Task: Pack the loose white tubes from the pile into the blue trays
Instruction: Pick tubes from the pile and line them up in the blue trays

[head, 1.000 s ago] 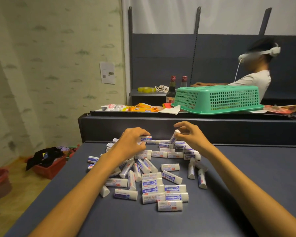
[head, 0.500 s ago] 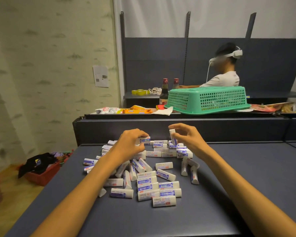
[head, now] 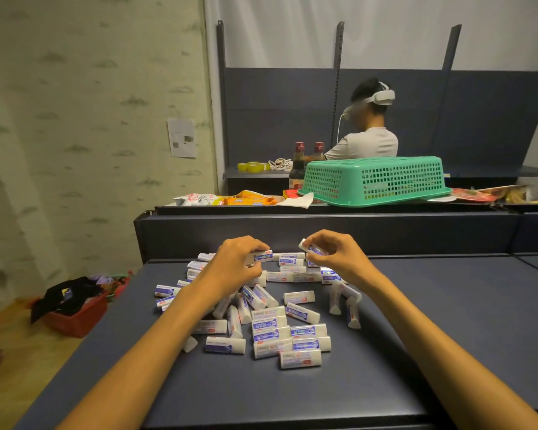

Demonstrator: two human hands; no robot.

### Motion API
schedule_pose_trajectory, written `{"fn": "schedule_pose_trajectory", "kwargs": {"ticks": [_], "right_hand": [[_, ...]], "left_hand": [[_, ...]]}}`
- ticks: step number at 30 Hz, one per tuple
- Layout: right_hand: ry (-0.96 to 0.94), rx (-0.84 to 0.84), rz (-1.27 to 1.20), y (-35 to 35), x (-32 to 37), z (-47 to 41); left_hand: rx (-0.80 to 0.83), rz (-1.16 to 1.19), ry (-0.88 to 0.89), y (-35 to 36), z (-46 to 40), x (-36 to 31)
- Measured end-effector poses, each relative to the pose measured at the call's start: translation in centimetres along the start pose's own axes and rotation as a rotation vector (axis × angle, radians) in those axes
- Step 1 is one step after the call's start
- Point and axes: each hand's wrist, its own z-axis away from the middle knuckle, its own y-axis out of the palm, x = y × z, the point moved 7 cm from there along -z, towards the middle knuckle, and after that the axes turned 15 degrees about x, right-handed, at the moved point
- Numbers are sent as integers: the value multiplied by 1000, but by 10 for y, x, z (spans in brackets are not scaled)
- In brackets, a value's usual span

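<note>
**Both hands hold tubes at the far edge of the pile**

The dark counter (head: 416,352) fills the lower view, with a raised ledge along its 12 o'clock side. On that ledge, toward 1 o'clock, a green basket (head: 375,181) lies upside down; behind it a person (head: 367,131) wearing a headset faces away. On the floor at 9 o'clock sits a red bin (head: 75,318) with dark cloth in it.

The pile of white tubes (head: 271,315) is spread over the counter's middle, some lying in neat rows at 6 o'clock, others scattered. No blue tray can be made out.

The left hand (head: 233,268) is curled round one tube (head: 263,256) at the pile's 11 o'clock edge. The right hand (head: 336,256), at 1 o'clock, pinches another tube (head: 311,248), tilted, between thumb and fingers just above the pile.
</note>
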Motion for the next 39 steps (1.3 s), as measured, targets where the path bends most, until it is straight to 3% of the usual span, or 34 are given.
{"fn": "schedule_pose_trajectory", "kwargs": {"ticks": [9, 17, 25, 39], "right_hand": [[-20, -38, 234, -7, 12, 24], [37, -104, 366, -45, 9, 89], [116, -199, 442, -126, -8, 200], [256, -268, 510, -316, -58, 438]], "left_hand": [[-14, 2, 56, 4, -2, -4], [57, 36, 123, 38, -26, -61], [95, -37, 202, 91, -58, -171], [104, -20, 329, 212, -116, -440]]}}
